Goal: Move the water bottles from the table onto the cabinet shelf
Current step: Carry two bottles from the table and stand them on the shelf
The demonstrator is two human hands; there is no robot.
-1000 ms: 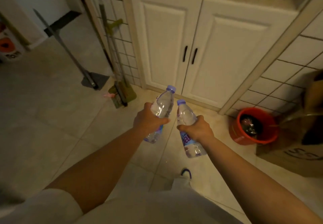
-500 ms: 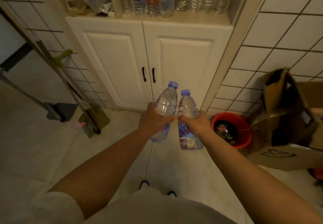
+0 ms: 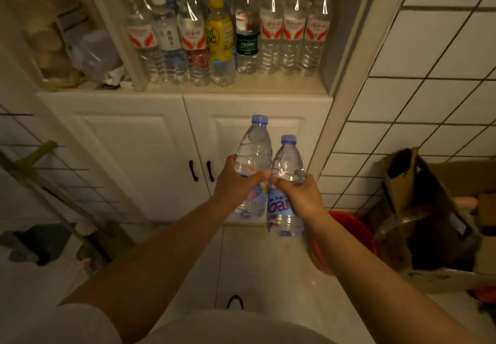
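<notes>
Both bottles have risen toward the cabinet shelf (image 3: 236, 86). Left hand (image 3: 236, 182) grips one water bottle (image 3: 255, 153); right hand (image 3: 300, 196) grips the other (image 3: 287, 161). Hazard: the crowded front row may topple when they are inserted.

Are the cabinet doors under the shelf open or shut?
Shut: both white cabinet doors lie flush, their dark handles side by side.
</notes>
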